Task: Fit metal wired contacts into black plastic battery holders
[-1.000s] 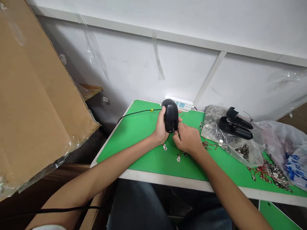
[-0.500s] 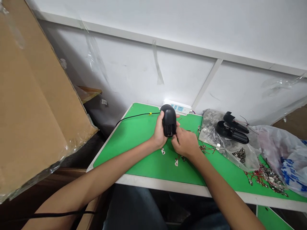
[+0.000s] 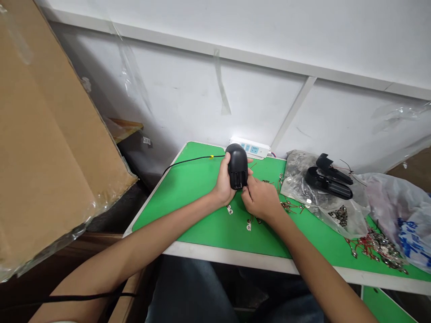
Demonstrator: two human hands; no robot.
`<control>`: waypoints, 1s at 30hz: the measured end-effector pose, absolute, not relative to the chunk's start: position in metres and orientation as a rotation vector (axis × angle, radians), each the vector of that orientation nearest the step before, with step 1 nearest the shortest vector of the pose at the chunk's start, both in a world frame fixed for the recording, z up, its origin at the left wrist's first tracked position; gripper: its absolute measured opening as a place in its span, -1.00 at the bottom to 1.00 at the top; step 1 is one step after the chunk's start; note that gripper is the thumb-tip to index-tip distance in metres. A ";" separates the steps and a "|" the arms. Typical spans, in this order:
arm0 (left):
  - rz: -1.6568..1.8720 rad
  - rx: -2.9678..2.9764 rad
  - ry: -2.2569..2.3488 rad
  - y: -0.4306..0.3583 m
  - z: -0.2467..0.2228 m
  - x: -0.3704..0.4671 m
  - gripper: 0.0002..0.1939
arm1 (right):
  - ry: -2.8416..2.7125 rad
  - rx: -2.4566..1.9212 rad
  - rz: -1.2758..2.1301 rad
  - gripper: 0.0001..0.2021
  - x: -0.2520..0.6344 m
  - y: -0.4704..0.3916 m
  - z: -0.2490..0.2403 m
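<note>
My left hand (image 3: 223, 185) is wrapped round a black plastic housing (image 3: 237, 160), rounded at the top, with an open battery compartment at its lower end. The thumb lies along its left edge and fingertips show on the right. My right hand (image 3: 260, 197) is closed, its thumb and fingers at the lower right corner of the housing. What they pinch, if anything, is too small to tell. Below the hands, small metal contact pieces (image 3: 248, 225) lie on the green table (image 3: 202, 224). More contacts with red wires (image 3: 288, 206) lie right of my right hand.
A white power strip (image 3: 252, 148) stands against the wall behind the housing. A black cable (image 3: 191, 160) with a yellow tag crosses the table's left side. To the right are plastic bags (image 3: 390, 197), black housing parts (image 3: 328, 183) and a contact pile (image 3: 387, 249). A large cardboard box (image 3: 57, 148) stands left.
The view has shifted slightly. Both hands keep nearly the same place on the housing, with the right fingers still at its lower corner.
</note>
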State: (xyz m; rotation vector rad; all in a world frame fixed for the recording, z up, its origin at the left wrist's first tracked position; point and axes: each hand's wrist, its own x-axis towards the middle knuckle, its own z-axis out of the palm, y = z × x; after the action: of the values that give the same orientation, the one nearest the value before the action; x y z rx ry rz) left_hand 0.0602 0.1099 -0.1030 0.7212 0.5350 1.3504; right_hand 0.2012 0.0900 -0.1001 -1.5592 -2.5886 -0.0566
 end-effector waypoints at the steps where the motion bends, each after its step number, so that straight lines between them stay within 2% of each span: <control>1: 1.352 0.723 0.539 0.110 -0.103 0.060 -0.19 | -2.587 -1.547 -0.057 -0.57 0.201 0.090 -0.100; 20: 1.390 0.686 0.576 0.111 -0.093 0.056 -0.15 | -2.529 -1.494 0.156 -0.56 0.198 0.099 -0.102; 26: 1.364 0.770 0.597 0.115 -0.095 0.057 -0.12 | -2.402 -1.197 0.510 -0.60 0.212 0.106 -0.102; 30: 1.325 0.864 0.698 0.125 -0.101 0.057 -0.10 | -2.278 -1.174 0.629 -0.71 0.213 0.108 -0.103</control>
State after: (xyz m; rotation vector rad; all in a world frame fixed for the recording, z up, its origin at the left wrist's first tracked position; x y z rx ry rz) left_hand 0.0567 0.1252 -0.1011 0.8639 0.6979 1.3246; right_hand 0.2131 0.1085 -0.1028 -1.1743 -2.2780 0.6294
